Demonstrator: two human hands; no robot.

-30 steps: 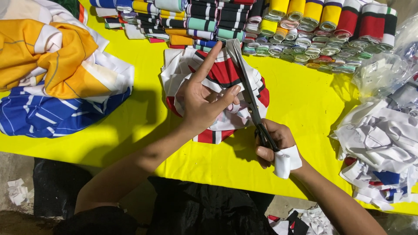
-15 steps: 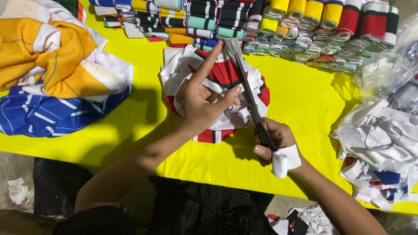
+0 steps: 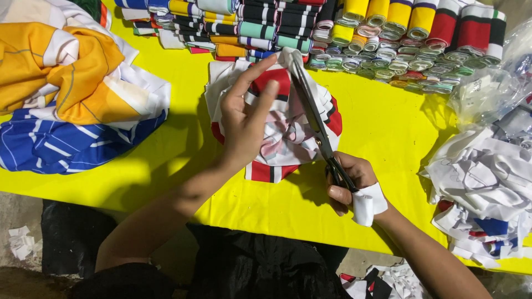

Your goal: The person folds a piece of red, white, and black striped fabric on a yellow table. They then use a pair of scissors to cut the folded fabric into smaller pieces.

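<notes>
My left hand (image 3: 246, 119) rests flat on a stack of red, white and black striped fabric pieces (image 3: 288, 135) lying on the yellow table (image 3: 382, 127). Its fingers are spread and point toward the far edge. My right hand (image 3: 349, 185), with a white cloth band at the wrist, grips the black handles of a long pair of scissors (image 3: 316, 119). The blades run up along the right side of the fabric stack, with their tips under a raised white fabric edge at the top.
Rows of folded striped knit bands (image 3: 354, 27) line the far edge. An orange, white and blue garment pile (image 3: 72, 105) lies at left. White fabric scraps (image 3: 487, 182) and a clear plastic bag (image 3: 487, 88) sit at right.
My left hand has shifted slightly on the fabric stack, thumb drawn closer. The scissors stay along the stack's right side, barely moved.
</notes>
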